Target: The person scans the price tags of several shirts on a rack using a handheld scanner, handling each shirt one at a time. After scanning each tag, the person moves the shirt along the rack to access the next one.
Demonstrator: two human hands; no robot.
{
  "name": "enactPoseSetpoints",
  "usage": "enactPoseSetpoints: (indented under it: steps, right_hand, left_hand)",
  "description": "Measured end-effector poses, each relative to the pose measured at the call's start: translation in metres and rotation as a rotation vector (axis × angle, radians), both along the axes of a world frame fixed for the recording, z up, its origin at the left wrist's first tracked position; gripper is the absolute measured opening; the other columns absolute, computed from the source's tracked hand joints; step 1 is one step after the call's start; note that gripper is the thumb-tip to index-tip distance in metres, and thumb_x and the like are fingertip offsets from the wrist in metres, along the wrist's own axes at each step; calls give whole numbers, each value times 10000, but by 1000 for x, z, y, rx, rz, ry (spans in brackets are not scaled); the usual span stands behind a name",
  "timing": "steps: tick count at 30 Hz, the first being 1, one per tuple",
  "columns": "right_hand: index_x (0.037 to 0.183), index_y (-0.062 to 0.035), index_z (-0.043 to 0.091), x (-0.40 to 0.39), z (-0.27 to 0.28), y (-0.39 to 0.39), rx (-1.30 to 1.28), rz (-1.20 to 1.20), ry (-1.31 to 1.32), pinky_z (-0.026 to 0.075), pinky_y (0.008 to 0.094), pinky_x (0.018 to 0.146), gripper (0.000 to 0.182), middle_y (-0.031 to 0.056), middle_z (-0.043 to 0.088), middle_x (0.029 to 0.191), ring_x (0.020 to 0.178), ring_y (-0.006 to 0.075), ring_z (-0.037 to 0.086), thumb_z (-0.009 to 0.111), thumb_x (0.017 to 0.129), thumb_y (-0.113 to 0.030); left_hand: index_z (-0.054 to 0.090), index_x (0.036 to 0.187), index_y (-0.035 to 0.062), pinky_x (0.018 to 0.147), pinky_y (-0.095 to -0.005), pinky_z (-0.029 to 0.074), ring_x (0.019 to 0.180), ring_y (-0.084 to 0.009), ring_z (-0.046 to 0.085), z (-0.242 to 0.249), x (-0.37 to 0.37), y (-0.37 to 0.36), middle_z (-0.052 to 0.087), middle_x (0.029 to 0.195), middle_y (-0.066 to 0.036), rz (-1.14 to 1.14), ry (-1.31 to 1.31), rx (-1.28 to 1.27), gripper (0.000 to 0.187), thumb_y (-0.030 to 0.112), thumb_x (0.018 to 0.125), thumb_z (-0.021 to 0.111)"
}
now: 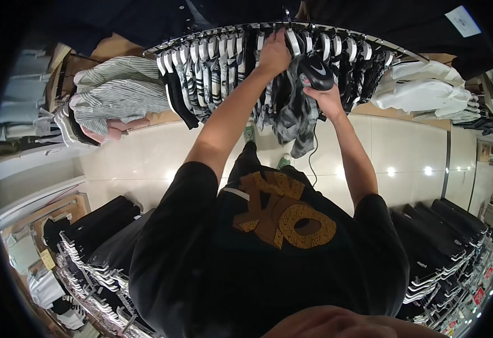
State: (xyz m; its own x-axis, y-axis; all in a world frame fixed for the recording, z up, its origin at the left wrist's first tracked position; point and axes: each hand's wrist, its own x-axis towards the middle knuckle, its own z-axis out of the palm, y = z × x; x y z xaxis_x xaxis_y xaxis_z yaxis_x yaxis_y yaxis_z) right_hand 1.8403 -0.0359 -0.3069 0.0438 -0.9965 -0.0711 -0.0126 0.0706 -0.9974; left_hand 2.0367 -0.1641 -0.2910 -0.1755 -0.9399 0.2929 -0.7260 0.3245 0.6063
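My left hand (275,52) reaches up to the metal rail (213,35), among white hangers; what its fingers hold there is hidden. Farther right, my right hand (325,97) is wrapped round a black handheld device (316,73) with a rounded head, from which a thin dark cable (313,163) seems to hang. Between my hands hangs a grey and black patterned shirt (292,118), its lower part reaching out toward me. More patterned garments (215,76) hang close together on white hangers along the rail.
Striped shirts (117,87) hang at the left, white shirts (426,90) at the right. Dark trousers (103,219) on hangers stand behind me on the left, and more dark trousers (443,231) on the right. Pale floor tiles (381,146) show between the racks.
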Motion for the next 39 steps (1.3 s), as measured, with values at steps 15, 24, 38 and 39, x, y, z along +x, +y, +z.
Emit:
enactPoseSetpoints:
  steps: [15, 24, 38, 39]
  right_hand:
    - [1288, -27, 681, -136, 332, 172, -263, 56, 269, 521, 307, 938, 473, 59, 738, 1148, 1045, 166, 669, 772, 830, 50]
    - [1279, 60, 652, 9, 258, 262, -616, -361, 92, 581, 313, 844, 502, 110, 747, 1077, 928, 165, 721, 854, 821, 23]
    - [1158, 26, 640, 175, 143, 223, -702, -537, 133, 520, 327, 892, 467, 80, 728, 1034, 927, 183, 685, 918, 797, -81]
    - [1158, 26, 640, 178, 144, 224, -705, -525, 127, 520, 327, 892, 467, 80, 728, 1034, 927, 183, 685, 918, 797, -81]
  left_hand:
    - [605, 1117, 30, 769, -521, 557, 884, -437, 701, 265, 19, 175, 721, 909, -213, -323, -69, -388, 306, 276, 966, 705]
    - [627, 1075, 6, 766, -496, 534, 874, -452, 693, 317, 84, 237, 698, 893, -262, -77, 173, -340, 241, 228, 989, 667]
    - [692, 1111, -15, 758, -413, 548, 817, -347, 729, 278, 159, 275, 741, 904, -215, -23, 167, -220, 371, 335, 990, 699]
    - [690, 1118, -21, 765, -410, 548, 826, -340, 732, 281, 162, 278, 741, 913, -221, -21, 159, -155, 382, 339, 990, 698]
